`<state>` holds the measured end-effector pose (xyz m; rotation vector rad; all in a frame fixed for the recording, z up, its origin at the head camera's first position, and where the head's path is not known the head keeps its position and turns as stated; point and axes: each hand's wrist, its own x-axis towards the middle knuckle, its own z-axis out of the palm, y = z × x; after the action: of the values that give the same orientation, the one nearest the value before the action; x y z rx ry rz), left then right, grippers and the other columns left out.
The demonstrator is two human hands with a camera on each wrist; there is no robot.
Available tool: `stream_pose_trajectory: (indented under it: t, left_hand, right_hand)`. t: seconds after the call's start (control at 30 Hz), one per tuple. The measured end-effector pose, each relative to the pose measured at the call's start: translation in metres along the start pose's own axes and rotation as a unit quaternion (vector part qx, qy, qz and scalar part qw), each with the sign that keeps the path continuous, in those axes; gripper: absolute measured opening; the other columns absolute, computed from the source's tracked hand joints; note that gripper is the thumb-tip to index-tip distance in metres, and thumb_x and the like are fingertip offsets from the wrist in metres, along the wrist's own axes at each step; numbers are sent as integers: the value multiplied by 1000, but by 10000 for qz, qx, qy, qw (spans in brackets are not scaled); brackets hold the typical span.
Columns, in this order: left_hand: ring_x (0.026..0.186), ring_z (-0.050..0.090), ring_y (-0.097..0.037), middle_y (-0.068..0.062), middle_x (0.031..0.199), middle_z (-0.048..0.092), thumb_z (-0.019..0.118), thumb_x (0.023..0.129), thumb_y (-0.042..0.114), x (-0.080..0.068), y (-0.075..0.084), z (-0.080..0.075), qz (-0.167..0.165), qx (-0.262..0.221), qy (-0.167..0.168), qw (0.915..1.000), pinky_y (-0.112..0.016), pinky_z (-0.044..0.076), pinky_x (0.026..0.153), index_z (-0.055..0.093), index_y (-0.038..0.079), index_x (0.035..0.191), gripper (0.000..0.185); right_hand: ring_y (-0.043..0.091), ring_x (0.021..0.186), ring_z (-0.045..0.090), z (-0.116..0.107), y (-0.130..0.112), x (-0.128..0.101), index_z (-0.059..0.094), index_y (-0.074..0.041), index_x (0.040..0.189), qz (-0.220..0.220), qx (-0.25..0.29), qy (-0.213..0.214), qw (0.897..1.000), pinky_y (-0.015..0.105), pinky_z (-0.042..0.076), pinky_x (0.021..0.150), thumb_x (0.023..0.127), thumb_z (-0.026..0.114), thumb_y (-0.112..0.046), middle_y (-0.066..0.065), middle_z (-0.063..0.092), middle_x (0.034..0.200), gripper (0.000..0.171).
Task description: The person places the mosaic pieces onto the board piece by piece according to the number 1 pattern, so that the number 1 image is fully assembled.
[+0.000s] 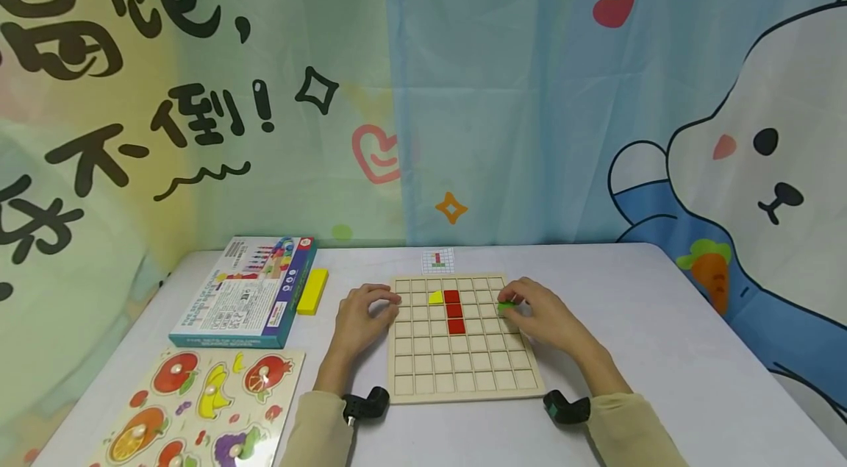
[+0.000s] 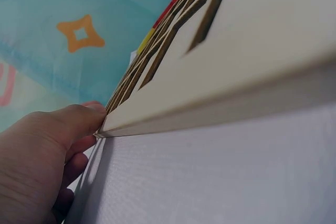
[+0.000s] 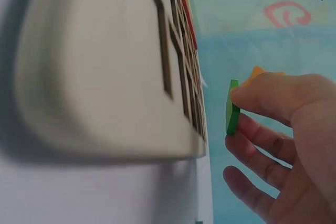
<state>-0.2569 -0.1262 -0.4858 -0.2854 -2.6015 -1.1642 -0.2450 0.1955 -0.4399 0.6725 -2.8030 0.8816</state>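
A wooden grid board (image 1: 466, 398) lies flat on the table. In one column of its cells sit three red square tiles (image 1: 454, 309), and a yellow tile (image 1: 435, 298) with a slanted side lies to the left of the top one. My left hand (image 1: 362, 316) holds the board's left edge; in the left wrist view the thumb (image 2: 79, 121) is against the rim and the other fingers curl below it. By the board's right edge, my right hand (image 1: 539, 311) pinches a thin green tile (image 3: 232, 107) between thumb and fingers, apart from the board.
A small card (image 1: 438, 260) with a printed grid pattern lies behind the board. To the left are a boxed game (image 1: 245, 290), a yellow block (image 1: 312, 292) and a fruit puzzle board (image 1: 231, 368). A printed curtain (image 1: 476, 121) hangs behind the table.
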Motion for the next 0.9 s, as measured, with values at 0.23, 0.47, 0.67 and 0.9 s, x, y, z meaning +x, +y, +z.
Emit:
stream_pose_trajectory:
  t: [0.23,0.47,0.67,0.9]
  left_hand:
    - [112,55,-26,-1,115,66,71,83,22,0,0,0,-15,-3,33,10000,-45,34,92,74,22,94,12]
    - [111,55,-26,-1,115,66,71,83,22,0,1,0,-1,-10,32,10000,-46,34,93,74,23,93,12]
    - [112,55,-26,-1,115,66,71,82,21,0,0,0,9,-12,31,10000,-46,34,93,75,22,94,12]
    - [111,55,-26,-1,115,66,70,83,21,0,0,0,36,-21,55,10000,-46,34,93,74,22,94,12]
  right_hand:
    - [16,92,58,0,-7,2,63,-15,98,-171,86,-43,9998,43,47,88,86,66,-11,-3,61,98,13]
    - [16,93,58,2,-10,1,63,-15,99,-216,204,-113,9995,44,47,87,87,66,-11,-3,61,99,14]
    - [17,95,58,8,-16,2,63,-17,100,-81,203,-282,9994,38,47,81,87,65,-14,-4,61,100,13]
    - [16,94,58,13,-22,1,62,-17,99,-185,124,-342,9992,41,48,83,87,65,-14,-4,62,102,13]
